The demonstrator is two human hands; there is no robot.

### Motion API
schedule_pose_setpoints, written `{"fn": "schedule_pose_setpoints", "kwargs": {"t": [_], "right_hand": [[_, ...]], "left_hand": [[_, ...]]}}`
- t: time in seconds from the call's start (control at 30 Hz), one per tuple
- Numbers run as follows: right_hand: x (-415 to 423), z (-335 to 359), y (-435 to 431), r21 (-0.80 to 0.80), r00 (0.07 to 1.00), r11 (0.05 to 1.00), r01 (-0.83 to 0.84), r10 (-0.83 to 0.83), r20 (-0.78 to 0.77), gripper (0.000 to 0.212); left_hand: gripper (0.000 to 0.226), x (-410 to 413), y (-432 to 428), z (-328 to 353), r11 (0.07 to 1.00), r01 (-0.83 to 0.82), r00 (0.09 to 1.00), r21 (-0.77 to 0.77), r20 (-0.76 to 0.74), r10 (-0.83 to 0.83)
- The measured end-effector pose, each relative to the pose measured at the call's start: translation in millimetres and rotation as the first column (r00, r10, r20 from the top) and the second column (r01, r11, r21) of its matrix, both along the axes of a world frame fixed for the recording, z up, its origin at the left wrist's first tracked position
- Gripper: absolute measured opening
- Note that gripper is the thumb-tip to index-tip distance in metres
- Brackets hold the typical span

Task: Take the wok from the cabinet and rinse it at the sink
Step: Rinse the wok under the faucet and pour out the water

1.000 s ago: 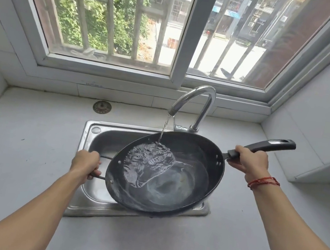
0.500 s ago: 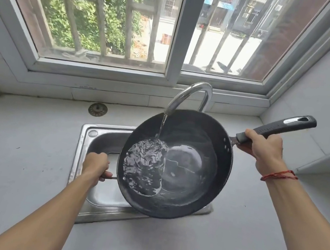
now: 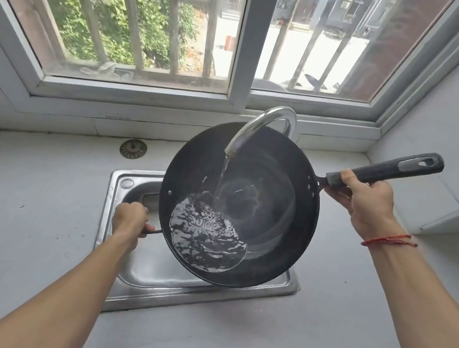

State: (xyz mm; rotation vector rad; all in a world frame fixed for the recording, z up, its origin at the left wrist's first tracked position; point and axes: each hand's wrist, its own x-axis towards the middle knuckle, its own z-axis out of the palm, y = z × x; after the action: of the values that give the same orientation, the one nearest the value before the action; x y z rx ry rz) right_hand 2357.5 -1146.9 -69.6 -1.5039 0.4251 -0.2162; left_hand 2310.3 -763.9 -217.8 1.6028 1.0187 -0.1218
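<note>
Wok (image 3: 274, 224) under the tap: we hold the dark pan over the sink (image 3: 131, 275), carried between our two grips and tilted, its rim high at the right grip (image 3: 366, 202) and low at the left grip (image 3: 129, 220). The right grip is wrapped round the long black handle (image 3: 394, 170), close to where it joins the pan. The left grip is curled round the small wire loop (image 3: 152, 231) on the opposite rim.

Water falls from the curved tap (image 3: 261, 125), which arches over the pan's far edge between the two grips. It strikes the inner wall and gathers in a rippling pool (image 3: 207, 238) on the side nearer the left grip. The sink lies beneath the pan and the left grip, set into the pale table (image 3: 26, 204). A round metal strainer (image 3: 133, 148) rests on the table beyond the left grip, near the wall. A red cord (image 3: 390, 240) circles the wrist behind the right grip.

We judge the trip to the cabinet done and the rinse itself in hand. The next move, as we read it, calls for swirling the pooled water round the wall, then tipping the pan lower on the left-grip side to empty it into the sink. Both grips need to hold firm as the water's weight shifts, with the pour aimed inside the basin rim and not onto the table.
</note>
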Motion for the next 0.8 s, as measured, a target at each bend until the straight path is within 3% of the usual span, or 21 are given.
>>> {"fn": "schedule_pose_setpoints", "kwargs": {"t": [0.27, 0.47, 0.8], "right_hand": [[3.8, -26.6, 1.7, 0.231, 0.998, 0.971, -0.066, 0.066, 0.006, 0.011], [9.4, -49.4, 10.2, 0.36, 0.997, 0.93, -0.077, 0.082, 0.003, 0.013], [20.5, -78.3, 29.8, 0.565, 0.994, 0.821, -0.085, 0.105, -0.004, 0.012]], "left_hand": [[0.032, 12.3, 10.1, 11.1, 0.993, -0.094, 0.989, -0.068, 0.105, 0.101], [0.017, 12.6, 27.0, 15.6, 0.988, -0.143, 0.972, 0.064, 0.196, 0.128], [0.024, 16.2, 54.2, 32.7, 0.973, -0.229, 0.904, 0.004, 0.371, 0.211]]}}
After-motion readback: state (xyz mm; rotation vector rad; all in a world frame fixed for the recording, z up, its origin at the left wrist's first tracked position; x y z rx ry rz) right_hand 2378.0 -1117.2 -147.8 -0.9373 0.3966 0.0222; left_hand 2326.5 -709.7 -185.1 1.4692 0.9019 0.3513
